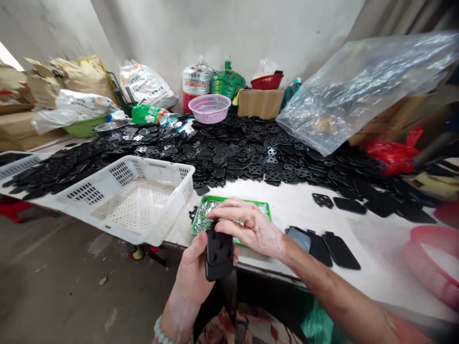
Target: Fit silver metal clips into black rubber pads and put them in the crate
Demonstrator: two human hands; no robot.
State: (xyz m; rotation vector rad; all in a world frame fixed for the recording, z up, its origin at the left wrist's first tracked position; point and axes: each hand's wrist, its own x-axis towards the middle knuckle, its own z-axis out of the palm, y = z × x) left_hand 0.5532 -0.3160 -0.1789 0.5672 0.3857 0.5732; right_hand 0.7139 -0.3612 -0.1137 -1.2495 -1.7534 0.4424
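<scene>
Gripping a black plate (219,252) is the left hand (193,273); the right hand (248,227) closes on its top edge.

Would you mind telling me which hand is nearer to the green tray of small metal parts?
Right. The right hand lies directly over the green tray, fingers curled down; the left hand is just off its near edge, holding a black plate.

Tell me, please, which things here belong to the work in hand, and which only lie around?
In use: left hand holding a black perforated plate; right hand above the green tray of small metal parts; pile of black plates.
Lying about: pink basket; cardboard box; clear plastic bag; white sack.
</scene>
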